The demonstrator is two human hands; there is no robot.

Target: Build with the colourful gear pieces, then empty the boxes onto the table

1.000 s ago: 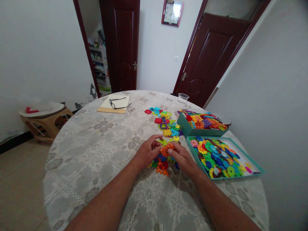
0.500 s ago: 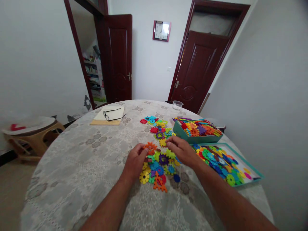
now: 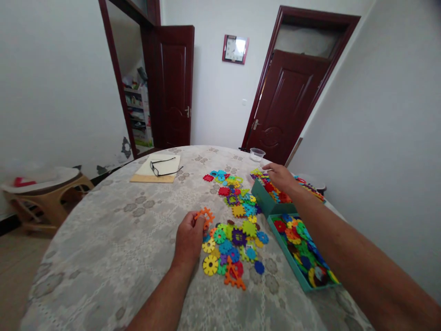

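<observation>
My left hand [image 3: 190, 234] is closed on an orange toothed plastic building piece [image 3: 208, 214], held just above the table at the left of a cluster of colourful pieces. In that cluster are a purple square piece [image 3: 239, 237], a yellow round notched piece [image 3: 210, 265] and an orange triangular piece [image 3: 234, 277]. My right hand [image 3: 281, 177] reaches over the green box [image 3: 264, 201] filled with toothed pieces. Its fingers are apart and stretched toward the box's far left corner; I see nothing held in them. The forearm hides part of both containers.
A shallow tray [image 3: 287, 257] of round notched pieces stands in front of the box. More pieces, among them a red one [image 3: 224, 191], lie farther back. A clear plastic bowl [image 3: 257, 155] is near the far edge. Glasses [image 3: 156, 171] rest on paper [image 3: 141, 170] at the left.
My right hand has moved from the pieces mid-table, away and to the right, over the green box. My left hand has shifted slightly left, still holding the orange piece.
</observation>
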